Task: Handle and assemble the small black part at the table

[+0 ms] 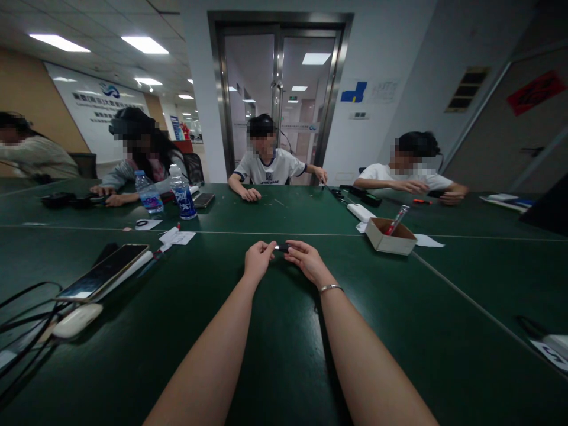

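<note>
A small black stick with a silver end [281,248], much like a USB drive, is held between my two hands over the green table [284,331]. My left hand [258,260] pinches the silver end between thumb and fingers. On the other side, my right hand [307,262] grips the black end with its fingertips; a silver bracelet [332,288] circles that wrist. The stick lies roughly level, and the fingertips cover part of it.
To the left lie a phone [104,272], a white computer mouse [77,320] and black cables [26,322]. Two bottles [182,192] stand farther back. A cardboard box [390,239] holding a red-and-silver tube [397,220] is at right. Several people sit across the table.
</note>
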Action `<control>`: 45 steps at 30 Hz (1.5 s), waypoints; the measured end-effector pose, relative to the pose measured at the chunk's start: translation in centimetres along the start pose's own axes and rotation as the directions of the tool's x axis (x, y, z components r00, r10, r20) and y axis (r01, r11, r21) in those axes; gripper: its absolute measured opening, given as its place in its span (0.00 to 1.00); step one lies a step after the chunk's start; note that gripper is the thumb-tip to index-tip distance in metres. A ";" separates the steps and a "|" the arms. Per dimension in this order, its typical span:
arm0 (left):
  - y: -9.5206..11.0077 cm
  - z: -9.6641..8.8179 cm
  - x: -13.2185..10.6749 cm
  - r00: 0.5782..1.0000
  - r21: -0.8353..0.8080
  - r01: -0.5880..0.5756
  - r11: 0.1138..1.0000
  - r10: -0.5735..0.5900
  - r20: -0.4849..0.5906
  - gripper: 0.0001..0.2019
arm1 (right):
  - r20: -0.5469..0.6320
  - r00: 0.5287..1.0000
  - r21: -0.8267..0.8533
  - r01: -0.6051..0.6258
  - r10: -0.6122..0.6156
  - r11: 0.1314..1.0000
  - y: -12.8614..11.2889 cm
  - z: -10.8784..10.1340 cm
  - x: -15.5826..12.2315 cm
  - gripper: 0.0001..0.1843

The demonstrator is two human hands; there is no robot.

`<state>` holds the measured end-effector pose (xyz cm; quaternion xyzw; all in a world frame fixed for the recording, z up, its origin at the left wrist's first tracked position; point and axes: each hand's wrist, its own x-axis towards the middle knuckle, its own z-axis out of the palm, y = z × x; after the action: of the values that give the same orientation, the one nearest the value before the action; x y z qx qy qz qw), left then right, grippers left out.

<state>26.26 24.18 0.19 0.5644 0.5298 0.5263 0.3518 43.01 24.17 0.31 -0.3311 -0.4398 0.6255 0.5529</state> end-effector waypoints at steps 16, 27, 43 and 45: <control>1.0 -0.5 -0.6 1.000 0.155 0.015 0.988 -0.015 0.000 0.24 | 0.045 0.999 0.000 -0.007 0.007 1.000 0.3 -0.3 0.2 0.17; 0.9 -0.5 -0.5 0.999 0.154 0.043 0.987 -0.044 0.003 0.25 | 0.067 0.998 0.019 -0.004 0.003 1.000 0.0 -0.1 0.0 0.19; 2.0 -0.5 -0.8 0.999 0.203 0.037 0.979 -0.031 -0.031 0.27 | 0.102 0.995 0.001 0.001 -0.001 1.000 -0.1 -0.1 -0.2 0.22; 2.2 -0.5 -1.0 0.999 0.205 0.035 0.978 -0.026 -0.044 0.27 | 0.095 0.995 -0.005 -0.001 0.002 1.000 -0.2 -0.1 -0.2 0.22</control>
<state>26.38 22.77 2.14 0.5788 0.5971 0.4745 0.2886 43.17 23.96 0.42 -0.3023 -0.4669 0.6400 0.5301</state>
